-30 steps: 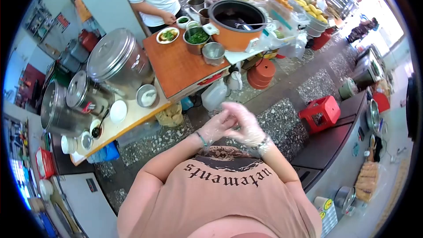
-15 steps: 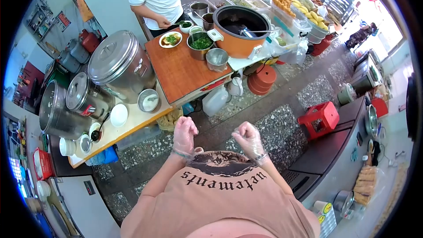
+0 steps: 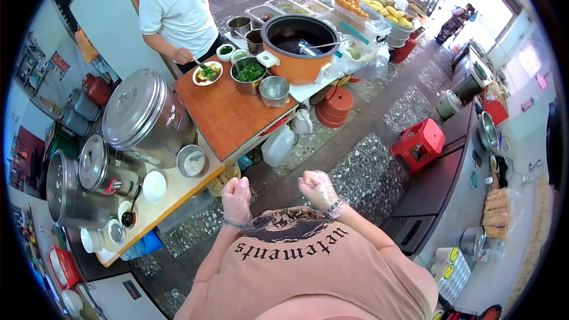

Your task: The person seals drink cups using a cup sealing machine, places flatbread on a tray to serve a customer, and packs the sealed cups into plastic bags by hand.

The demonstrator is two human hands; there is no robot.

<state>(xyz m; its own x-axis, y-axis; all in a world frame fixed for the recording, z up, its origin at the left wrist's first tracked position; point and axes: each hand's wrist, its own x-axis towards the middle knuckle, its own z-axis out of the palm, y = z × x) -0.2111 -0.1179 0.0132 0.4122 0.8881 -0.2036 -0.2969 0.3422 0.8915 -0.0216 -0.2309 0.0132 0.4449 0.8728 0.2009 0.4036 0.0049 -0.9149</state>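
Note:
My left hand [image 3: 237, 200], in a clear plastic glove, is closed in a fist in front of my body, near the wooden table edge. My right hand [image 3: 319, 191], gloved the same way, is also curled into a fist, apart from the left. Neither fist shows anything in it. Beyond them stands a brown-topped table [image 3: 222, 121] with a bowl of food [image 3: 207, 74], a metal pot of chopped greens [image 3: 249, 71], an empty-looking metal bowl [image 3: 274, 90] and a large orange cooker [image 3: 299, 62] with a ladle.
A co-worker in a white shirt [image 3: 178, 12] holds a utensil over the food bowl. Large lidded steel pots [image 3: 139, 112] and a white bowl [image 3: 154, 186] stand at left. A red stool [image 3: 419, 144] is beside the dark counter [image 3: 430, 184] at right.
My hands were together a second ago; they have moved apart and curled into fists. The view has shifted, and the co-worker's hand now has a utensil at the food bowl.

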